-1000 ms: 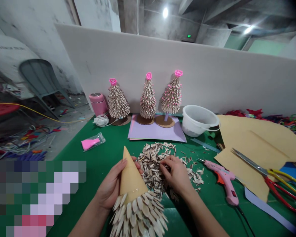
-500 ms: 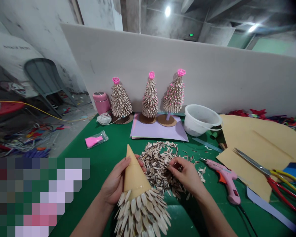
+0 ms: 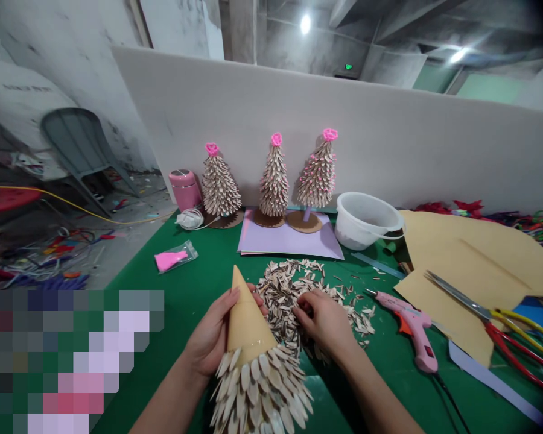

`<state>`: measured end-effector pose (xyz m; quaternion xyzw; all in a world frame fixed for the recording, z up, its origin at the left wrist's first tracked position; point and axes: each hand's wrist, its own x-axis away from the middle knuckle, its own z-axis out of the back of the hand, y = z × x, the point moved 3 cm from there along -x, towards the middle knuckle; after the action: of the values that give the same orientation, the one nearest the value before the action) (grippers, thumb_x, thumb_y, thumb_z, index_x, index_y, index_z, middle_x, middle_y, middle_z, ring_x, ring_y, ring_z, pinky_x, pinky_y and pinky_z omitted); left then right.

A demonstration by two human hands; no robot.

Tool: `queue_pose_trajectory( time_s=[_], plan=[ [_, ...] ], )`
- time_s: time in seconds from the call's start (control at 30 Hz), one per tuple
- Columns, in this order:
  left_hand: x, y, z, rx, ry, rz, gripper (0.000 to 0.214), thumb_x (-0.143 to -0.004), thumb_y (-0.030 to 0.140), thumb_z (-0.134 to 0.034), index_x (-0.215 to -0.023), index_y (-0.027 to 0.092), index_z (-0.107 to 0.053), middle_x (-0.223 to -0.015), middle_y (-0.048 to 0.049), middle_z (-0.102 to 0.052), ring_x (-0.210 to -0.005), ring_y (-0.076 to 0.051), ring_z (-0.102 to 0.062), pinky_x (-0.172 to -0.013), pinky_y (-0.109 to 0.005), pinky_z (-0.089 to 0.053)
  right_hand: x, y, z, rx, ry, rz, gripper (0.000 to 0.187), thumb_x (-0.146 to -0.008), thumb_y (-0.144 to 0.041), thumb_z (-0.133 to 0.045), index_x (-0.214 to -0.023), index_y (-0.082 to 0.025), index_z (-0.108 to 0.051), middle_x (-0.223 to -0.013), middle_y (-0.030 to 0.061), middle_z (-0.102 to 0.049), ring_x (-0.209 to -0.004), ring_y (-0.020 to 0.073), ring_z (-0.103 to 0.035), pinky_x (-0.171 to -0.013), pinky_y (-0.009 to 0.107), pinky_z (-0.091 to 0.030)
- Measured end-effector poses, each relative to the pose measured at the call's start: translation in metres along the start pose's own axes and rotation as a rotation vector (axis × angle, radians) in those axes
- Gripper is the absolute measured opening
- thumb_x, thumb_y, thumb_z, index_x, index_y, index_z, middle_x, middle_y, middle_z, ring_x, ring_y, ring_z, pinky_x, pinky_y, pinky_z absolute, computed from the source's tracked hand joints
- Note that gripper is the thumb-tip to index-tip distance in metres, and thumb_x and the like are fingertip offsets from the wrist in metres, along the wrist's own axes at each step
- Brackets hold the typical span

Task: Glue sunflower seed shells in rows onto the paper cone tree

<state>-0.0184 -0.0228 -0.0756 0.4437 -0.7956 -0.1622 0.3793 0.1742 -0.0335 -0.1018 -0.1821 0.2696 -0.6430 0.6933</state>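
Paper cone (image 3: 248, 319) is sitting at 6 o'clock in view, tip leaning toward 11, w/ overlapping shells covering its lower part & running off the bottom edge. A shiny line, prob glue, is showing where the bare paper is starting.

Left hand (image 3: 215, 331) is wrapping the bare upper bit, thumb in front, fingertips peeking out the far side, so it's holding the cone itself. Guessing it's gripping up there bc squeezing lower would be crushing shells.

Right hand (image 3: 326, 319) is reaching in at abt 2 o'clock from the cone (using the cone as clock center from now on). Its fingers are curling in narrow, tips down in the shell pile (image 3: 278, 295); can't tell if they're pinching one. Pile's lying right beside the cone, prob to keep reaches short.

Glue gun (image 3: 414, 331) is lying at 3, nozzle pointing back toward the pile, prob for a quick right-hand grab. Scissors (image 3: 486, 313) are resting past it, partly on brown paper (image 3: 457, 241).

Further out, a bagged pink item (image 3: 172, 260) is lying at 10–11, a white bucket (image 3: 350, 232) is standing at 2, & three shell trees (image 3: 274, 187) w/ pink toppers are standing from 11 to 1, in front of a white board (image 3: 389, 144).

Vs half a sec ago: right hand is sitting closer to the cone, fingers tucking deeper into the pile; left hand & cone are staying abt the same.
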Motion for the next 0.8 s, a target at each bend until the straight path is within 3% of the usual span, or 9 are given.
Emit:
queue_pose_trajectory(
  time_s=[0.13,0.3,0.47,0.6,0.8],
  plan=[
    [0.0,0.0,0.001,0.002,-0.011,-0.004,0.016,-0.075,0.02,-0.056,-0.089,0.013,-0.058,-0.077,-0.0084,-0.064,-0.069,-0.02,-0.063,-0.066,-0.035,-0.052,-0.001,-0.003,-0.005,-0.05,-0.004,0.001,0.022,-0.083,-0.034,-0.052,-0.072,-0.016,-0.056,-0.072,-0.0014,-0.056,-0.067,0.0113,-0.053,-0.066,0.03,-0.044],
    [0.001,0.0,0.001,-0.003,-0.036,-0.014,0.016,-0.076,0.021,-0.056,-0.09,0.014,-0.058,-0.077,-0.0081,-0.064,-0.068,-0.02,-0.063,-0.067,-0.035,-0.051,-0.001,0.006,0.006,-0.312,0.084,-0.035,0.022,-0.081,-0.035,-0.054,-0.073,-0.016,-0.057,-0.072,-0.0014,-0.055,-0.066,0.0114,-0.052,-0.065,0.029,-0.043],
    [0.001,0.0,0.001,0.003,-0.03,-0.002,0.015,-0.075,0.022,-0.056,-0.088,0.014,-0.058,-0.076,-0.0082,-0.064,-0.068,-0.02,-0.063,-0.067,-0.035,-0.05,0.0,0.019,0.019,-0.688,0.201,-0.176,0.028,-0.077,-0.041,-0.056,-0.094,-0.018,-0.059,-0.068,-0.0021,-0.055,-0.061,0.0116,-0.049,-0.057,0.024,-0.04],
    [0.001,0.001,0.002,0.009,-0.045,-0.02,0.015,-0.076,0.022,-0.056,-0.089,0.014,-0.057,-0.077,-0.0082,-0.064,-0.07,-0.02,-0.063,-0.068,-0.035,-0.05,0.001,0.022,0.017,-0.962,0.18,-0.281,0.034,-0.074,-0.043,-0.06,-0.098,-0.019,-0.061,-0.064,-0.0032,-0.053,-0.053,0.0082,-0.047,-0.05,0.021,-0.038],
    [-0.001,-0.001,0.004,0.016,-0.041,-0.019,0.017,-0.077,0.024,-0.055,-0.091,0.014,-0.056,-0.078,-0.0084,-0.064,-0.07,-0.02,-0.062,-0.068,-0.036,-0.05,0.003,0.023,0.01,-1.228,0.147,-0.427,0.025,-0.076,-0.033,-0.063,-0.093,-0.015,-0.061,-0.078,0.0,-0.06,-0.061,0.0072,-0.055,-0.054,0.02,-0.045]
  ],
)
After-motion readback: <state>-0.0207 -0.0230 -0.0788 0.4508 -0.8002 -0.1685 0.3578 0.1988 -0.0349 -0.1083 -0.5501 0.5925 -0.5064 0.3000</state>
